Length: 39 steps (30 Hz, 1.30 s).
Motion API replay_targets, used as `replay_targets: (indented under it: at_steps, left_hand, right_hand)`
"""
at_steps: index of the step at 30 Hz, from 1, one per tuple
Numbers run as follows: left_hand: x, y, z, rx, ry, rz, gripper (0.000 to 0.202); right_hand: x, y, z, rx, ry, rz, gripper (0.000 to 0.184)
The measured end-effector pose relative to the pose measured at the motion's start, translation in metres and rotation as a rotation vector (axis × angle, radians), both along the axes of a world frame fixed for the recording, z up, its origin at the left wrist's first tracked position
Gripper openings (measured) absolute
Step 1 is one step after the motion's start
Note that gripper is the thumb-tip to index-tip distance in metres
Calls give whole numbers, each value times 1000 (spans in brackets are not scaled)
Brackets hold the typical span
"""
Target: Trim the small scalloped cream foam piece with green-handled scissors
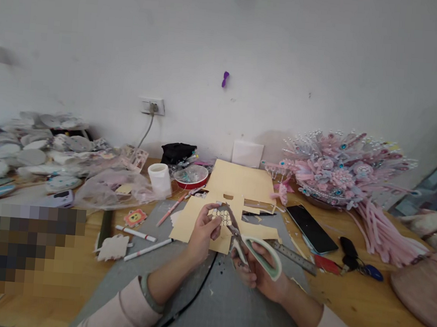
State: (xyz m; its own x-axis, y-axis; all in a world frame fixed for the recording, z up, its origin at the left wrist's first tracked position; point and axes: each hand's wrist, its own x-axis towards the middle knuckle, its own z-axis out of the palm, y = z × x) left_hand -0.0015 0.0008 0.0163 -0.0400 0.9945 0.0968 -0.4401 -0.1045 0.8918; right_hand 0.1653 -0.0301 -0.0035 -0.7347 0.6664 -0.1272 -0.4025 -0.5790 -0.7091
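Two pink sleeves [123, 312] reach out over a grey mat [215, 304], closest of all. On that mat, the left hand [202, 233] pinches a small card piece [221, 215] with a grid of tiny squares between thumb and fingertips, fingers curled shut on it. Just beside it, the right hand [261, 272] is wrapped around the green handles of the scissors [252, 247], and the blades (open a little) touch the piece's right edge above yellow card sheets [238, 195].

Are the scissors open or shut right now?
Open. The scissors in the right hand show blades spread apart at the small cut-out piece held by the left hand.
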Motion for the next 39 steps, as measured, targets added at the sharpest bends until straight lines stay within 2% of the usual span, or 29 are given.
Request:
replay_targets:
  at_steps: [8,16,24,39]
  left_hand:
    - [-2,2,1,-24,-49,-43,37]
    - [-3,4,2,-14,3,-41,38]
    - [-4,2,5,-102,-91,-111,42]
    - [-3,-1,10,-143,-126,-157,37]
  right_hand:
    - [1,2,-2,-44,2,10,49]
    - [1,3,3,-45,-33,4,44]
    - [2,3,3,-63,-56,-1,43]
    - [3,4,1,-44,-34,13,42]
